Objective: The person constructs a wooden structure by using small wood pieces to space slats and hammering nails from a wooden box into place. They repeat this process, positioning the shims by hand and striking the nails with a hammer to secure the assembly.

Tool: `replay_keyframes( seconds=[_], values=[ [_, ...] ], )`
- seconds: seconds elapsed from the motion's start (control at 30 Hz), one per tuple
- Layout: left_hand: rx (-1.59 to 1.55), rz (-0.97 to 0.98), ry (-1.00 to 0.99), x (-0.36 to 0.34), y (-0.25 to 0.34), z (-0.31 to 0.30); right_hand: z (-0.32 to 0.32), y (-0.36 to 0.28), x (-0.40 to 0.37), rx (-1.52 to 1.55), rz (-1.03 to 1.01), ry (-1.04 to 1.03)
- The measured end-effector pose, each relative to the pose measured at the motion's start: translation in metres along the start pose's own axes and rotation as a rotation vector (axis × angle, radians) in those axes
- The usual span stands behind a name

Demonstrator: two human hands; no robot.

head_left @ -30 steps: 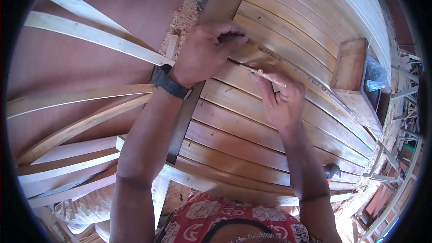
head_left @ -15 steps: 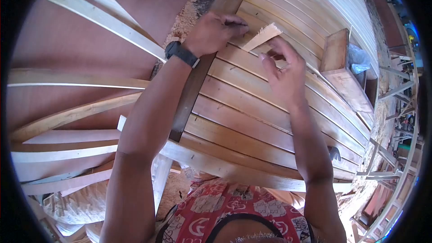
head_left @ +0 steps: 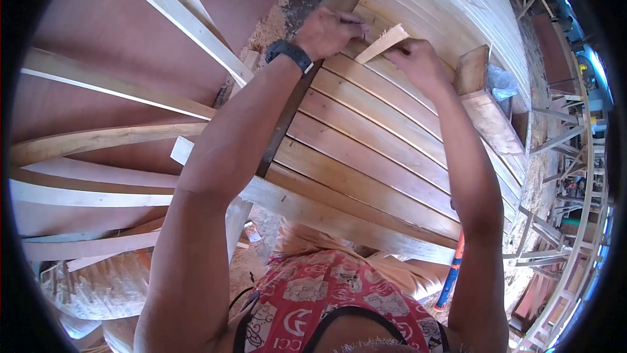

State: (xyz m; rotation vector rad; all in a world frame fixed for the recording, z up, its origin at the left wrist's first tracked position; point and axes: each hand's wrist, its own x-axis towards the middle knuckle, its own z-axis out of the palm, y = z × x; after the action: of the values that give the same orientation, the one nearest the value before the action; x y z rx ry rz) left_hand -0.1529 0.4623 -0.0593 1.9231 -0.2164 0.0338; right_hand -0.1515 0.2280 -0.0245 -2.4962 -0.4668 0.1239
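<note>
My left hand [head_left: 332,32] is over the upper part of the plank surface [head_left: 366,118], with a dark watch [head_left: 289,54] on its wrist. Its thumb and fingers are pinched together; whatever they hold is too small to name. A thin pale wood wedge [head_left: 384,43] with a ragged upper end stands tilted on the planks between my hands. Close to the wedge's right side is my right hand [head_left: 421,62], fingers curled toward the thumb. I cannot make out what, if anything, lies in that pinch.
A wooden box [head_left: 486,101] with a blue plastic bag [head_left: 503,84] sits right on the planks. A hammer's orange and blue handle [head_left: 449,274] hangs by the near edge beam [head_left: 339,212]. Curved wooden ribs [head_left: 111,134] spread out at left.
My right hand has closed from spread fingers to a curled pinch near the wedge. The view has shifted, and the hammer's handle has come into sight beside my right arm.
</note>
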Motion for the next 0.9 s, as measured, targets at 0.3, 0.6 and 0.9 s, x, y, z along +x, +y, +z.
replay_keyframes(
  seconds=[0.3, 0.6, 0.9],
  values=[
    [0.037, 0.1, 0.002, 0.007, -0.012, 0.003, 0.028, -0.003, 0.038, 0.586, 0.167, -0.179],
    [0.075, 0.278, -0.008, 0.007, -0.03, 0.006, -0.007, -0.016, 0.072, 0.562, 0.511, -0.565],
    [0.213, 0.343, 0.061, 0.006, -0.027, 0.01, 0.0, -0.02, 0.046, 0.732, 0.54, -0.395]
  ],
)
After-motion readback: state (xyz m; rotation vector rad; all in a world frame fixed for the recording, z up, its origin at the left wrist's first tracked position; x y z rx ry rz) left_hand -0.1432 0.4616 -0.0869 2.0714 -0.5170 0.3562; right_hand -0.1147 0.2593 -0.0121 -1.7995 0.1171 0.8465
